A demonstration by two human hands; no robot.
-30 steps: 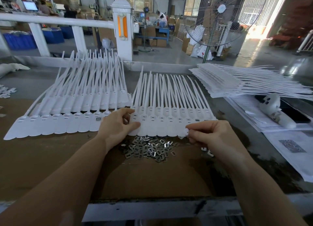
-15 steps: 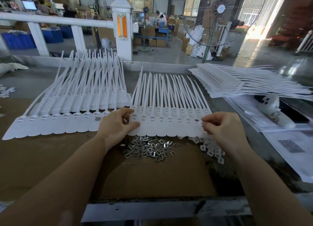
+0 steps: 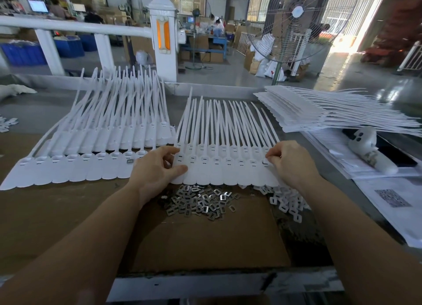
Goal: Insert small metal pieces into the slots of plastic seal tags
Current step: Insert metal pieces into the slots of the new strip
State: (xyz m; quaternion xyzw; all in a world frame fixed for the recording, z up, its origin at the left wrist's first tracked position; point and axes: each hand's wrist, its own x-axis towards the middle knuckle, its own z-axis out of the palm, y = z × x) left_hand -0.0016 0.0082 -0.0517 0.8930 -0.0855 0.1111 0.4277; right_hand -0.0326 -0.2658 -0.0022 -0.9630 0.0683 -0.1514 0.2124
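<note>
Left hand (image 3: pixel 157 167) pinches the left end of the fanned row of white plastic seal tags (image 3: pixel 219 167), straps pointing away. Right hand (image 3: pixel 290 161) pinches at the rightmost tag's slot; what it holds, can't tell. Loose square metal pieces (image 3: pixel 201 202) lie just nearer than both hands, so right is nearer the next slot.

We see a grey worktable (image 3: pixel 137 103) with brown cardboard (image 3: pixel 205 243) on it. Between our hands lies a row of white seal tags (image 3: pixel 226 167); just below them, metal pieces (image 3: pixel 201 202). Right of our grip lie printed papers (image 3: pixel 397 204).
</note>
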